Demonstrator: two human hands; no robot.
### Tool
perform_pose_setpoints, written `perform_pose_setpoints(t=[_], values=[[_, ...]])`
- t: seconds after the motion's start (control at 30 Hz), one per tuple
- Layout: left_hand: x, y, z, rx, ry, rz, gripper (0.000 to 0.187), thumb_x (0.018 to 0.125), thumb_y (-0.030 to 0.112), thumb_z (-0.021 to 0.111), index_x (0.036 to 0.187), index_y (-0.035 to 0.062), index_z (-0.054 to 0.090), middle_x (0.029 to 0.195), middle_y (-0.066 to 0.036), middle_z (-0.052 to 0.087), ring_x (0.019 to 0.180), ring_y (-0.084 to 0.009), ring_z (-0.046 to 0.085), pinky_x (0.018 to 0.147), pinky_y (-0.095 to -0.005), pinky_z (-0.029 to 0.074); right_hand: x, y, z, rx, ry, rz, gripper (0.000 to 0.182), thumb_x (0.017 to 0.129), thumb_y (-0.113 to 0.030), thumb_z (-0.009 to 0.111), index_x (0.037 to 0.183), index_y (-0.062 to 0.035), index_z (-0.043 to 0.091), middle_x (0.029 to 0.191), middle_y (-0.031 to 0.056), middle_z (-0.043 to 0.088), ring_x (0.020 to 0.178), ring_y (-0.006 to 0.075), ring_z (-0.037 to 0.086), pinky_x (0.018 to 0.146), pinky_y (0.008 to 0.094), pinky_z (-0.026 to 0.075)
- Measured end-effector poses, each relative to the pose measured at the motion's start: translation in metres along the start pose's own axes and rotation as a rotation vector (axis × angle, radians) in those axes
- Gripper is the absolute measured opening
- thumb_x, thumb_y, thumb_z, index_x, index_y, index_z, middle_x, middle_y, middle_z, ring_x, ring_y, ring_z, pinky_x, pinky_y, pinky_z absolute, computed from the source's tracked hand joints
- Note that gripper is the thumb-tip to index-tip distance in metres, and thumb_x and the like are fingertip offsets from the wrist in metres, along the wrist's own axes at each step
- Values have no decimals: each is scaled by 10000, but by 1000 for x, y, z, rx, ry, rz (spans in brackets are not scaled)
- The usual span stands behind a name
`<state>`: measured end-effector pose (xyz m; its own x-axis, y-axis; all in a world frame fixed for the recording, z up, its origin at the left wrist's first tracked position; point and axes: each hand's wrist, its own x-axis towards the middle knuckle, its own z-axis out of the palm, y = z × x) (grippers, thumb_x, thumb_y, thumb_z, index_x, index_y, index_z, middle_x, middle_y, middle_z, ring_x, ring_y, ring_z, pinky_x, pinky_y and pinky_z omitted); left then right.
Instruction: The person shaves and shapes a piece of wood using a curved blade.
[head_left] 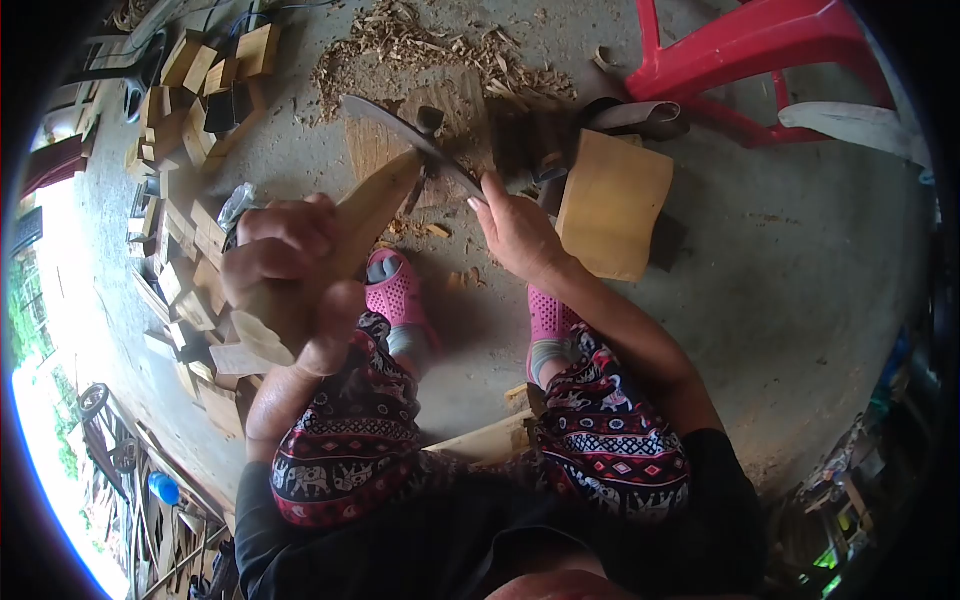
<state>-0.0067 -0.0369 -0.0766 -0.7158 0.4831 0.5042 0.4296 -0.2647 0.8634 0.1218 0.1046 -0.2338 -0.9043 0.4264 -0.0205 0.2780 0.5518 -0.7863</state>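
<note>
My left hand (290, 270) is wrapped round a long pale piece of wood (375, 200), whose cut end faces me at the lower left. The wood's narrow far end meets a dark curved blade (385, 122). My right hand (520, 232) grips the near end of that blade, with its fingers closed and partly hidden. Beyond the wood's tip lies a wooden board (372, 140) on the floor, and a dark metal piece (430, 122) shows beside the blade.
Wood shavings (430, 45) lie beyond the board. Stacked wood blocks (190, 240) stand at the left. A yellowish block (615, 205) is right of my right hand, near a red plastic chair (740, 50). Pink shoes (393, 290) are on my feet below.
</note>
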Motion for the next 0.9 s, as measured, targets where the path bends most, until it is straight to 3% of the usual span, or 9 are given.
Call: perform_pose_setpoints(t=[0.07, 0.1, 0.17, 0.2, 0.33, 0.43, 0.57, 0.8, 0.9], values=[[7, -6, -6, -97, -347, 23, 419, 803, 279, 741, 951, 75, 406, 846, -87, 490, 776, -211, 523, 845, -418, 446, 0, -6, -10, 15, -4, -18, 218, 946, -187, 510, 1058, -33, 403, 614, 181, 585, 567, 381, 604, 487, 483, 470], [9, -7, -5, -102, -343, 23, 419, 803, 279, 741, 951, 75, 406, 846, -87, 490, 776, -211, 523, 845, -418, 446, 2, -13, -16, 9, -6, -17, 218, 946, -187, 510, 1058, -33, 403, 614, 181, 585, 567, 381, 604, 487, 483, 470], [14, -6, -3, -94, -159, 22, 397, 831, 275, 701, 970, 66, 393, 840, -95, 490, 779, -211, 522, 854, -430, 448, 8, -27, -27, 36, 3, 20, 195, 953, -197, 501, 1017, -41, 404, 616, 187, 581, 585, 391, 602, 495, 482, 470], [19, 2, -3, 188, -107, -11, 422, 875, 354, 649, 1003, 62, 372, 854, -99, 490, 791, -209, 522, 873, -440, 450, 11, -31, -31, 40, 1, 19, 195, 953, -197, 501, 1017, -41, 404, 616, 187, 581, 585, 391, 602, 495, 482, 470], [4, 3, 1, 191, 114, -46, 519, 871, 496, 602, 1042, 73, 353, 906, -98, 492, 843, -205, 516, 913, -427, 435, 14, -52, -56, 105, 76, -3, 192, 961, -216, 491, 981, -51, 395, 618, 182, 579, 588, 396, 602, 485, 478, 467], [-5, -8, 3, 87, 240, -41, 525, 854, 472, 642, 1080, 89, 362, 924, -90, 500, 873, -207, 512, 912, -433, 433, 7, -56, -57, 126, 55, 30, 190, 962, -214, 491, 978, -50, 395, 624, 174, 581, 587, 386, 607, 480, 472, 466], [-9, -10, 7, -3, 263, -14, 520, 838, 428, 687, 1105, 114, 369, 944, -76, 501, 893, -212, 509, 909, -441, 429, -1, -34, -19, 26, -43, -10, 173, 963, -195, 481, 983, -47, 396, 631, 167, 581, 591, 370, 615, 477, 465, 466], [-14, -9, 9, -13, 196, 8, 471, 826, 340, 729, 1085, 147, 387, 956, -59, 492, 902, -220, 509, 846, -422, 460, 9, -62, -59, -18, -36, -101, 178, 939, -172, 512, 980, -42, 397, 663, 163, 595, 613, 366, 623, 487, 454, 484], [-13, -9, 6, -34, 191, 3, 469, 812, 320, 747, 1069, 152, 393, 949, -55, 486, 896, -215, 502, 838, -417, 466, 5, -51, -46, -24, -8, -132, 191, 944, -190, 504, 990, -43, 391, 653, 159, 600, 603, 371, 624, 485, 462, 487]])
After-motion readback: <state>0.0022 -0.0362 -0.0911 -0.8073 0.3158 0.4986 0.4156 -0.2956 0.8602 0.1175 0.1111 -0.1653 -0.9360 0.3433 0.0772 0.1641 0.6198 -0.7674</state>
